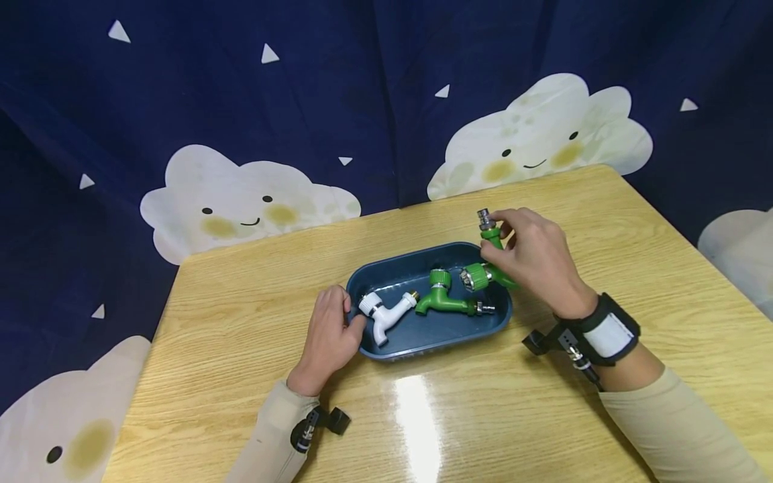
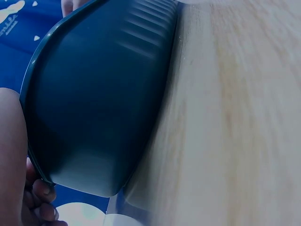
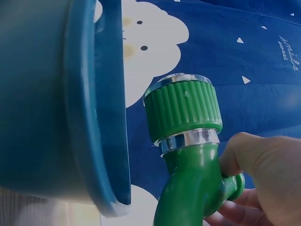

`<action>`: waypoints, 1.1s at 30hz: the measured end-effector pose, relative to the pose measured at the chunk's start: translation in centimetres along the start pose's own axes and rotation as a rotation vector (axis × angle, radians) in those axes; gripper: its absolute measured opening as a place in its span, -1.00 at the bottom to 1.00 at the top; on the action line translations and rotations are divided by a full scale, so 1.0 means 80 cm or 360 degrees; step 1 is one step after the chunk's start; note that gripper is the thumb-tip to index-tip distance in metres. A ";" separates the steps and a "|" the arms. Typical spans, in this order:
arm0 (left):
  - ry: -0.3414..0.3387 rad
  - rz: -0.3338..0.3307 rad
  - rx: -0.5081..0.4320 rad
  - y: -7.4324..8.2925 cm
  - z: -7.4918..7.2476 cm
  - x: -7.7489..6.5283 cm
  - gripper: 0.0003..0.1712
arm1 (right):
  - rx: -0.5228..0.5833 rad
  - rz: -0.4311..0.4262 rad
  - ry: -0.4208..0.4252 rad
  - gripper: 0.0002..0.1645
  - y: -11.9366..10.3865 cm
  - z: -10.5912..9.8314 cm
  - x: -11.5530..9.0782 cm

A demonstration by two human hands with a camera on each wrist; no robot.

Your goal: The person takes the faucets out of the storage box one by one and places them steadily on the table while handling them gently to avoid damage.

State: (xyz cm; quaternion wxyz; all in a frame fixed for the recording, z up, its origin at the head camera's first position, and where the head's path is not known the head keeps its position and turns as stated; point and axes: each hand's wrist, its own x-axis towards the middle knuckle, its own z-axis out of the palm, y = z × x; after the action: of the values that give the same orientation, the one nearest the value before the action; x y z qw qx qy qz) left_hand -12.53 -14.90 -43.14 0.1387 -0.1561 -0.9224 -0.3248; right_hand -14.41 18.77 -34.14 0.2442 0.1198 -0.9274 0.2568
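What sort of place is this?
Probably an indoor tabletop corner, perhaps set up for filming: a wood-grain table, a navy cloud-print curtain behind it, and a black wristband with a small device attached.

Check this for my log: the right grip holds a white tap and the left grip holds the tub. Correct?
No: the right grip holds a green tap, as the right wrist view shows. The left grip does hold the tub.
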 end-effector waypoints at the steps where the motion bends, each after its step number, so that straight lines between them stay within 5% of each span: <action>1: 0.0000 0.0000 0.0002 0.000 0.000 0.000 -0.84 | -0.0001 0.0002 0.0001 -0.53 0.000 0.000 0.000; 33: -0.0005 -0.0016 0.0005 0.000 0.001 0.000 -0.83 | -0.0019 0.0033 0.0006 -0.53 0.010 -0.003 0.002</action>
State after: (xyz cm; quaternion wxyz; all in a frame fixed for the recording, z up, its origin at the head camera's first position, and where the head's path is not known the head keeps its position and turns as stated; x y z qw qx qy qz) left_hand -12.56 -14.89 -43.19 0.1358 -0.1517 -0.9239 -0.3239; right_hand -14.73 19.53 -34.17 0.2440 0.1082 -0.9296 0.2541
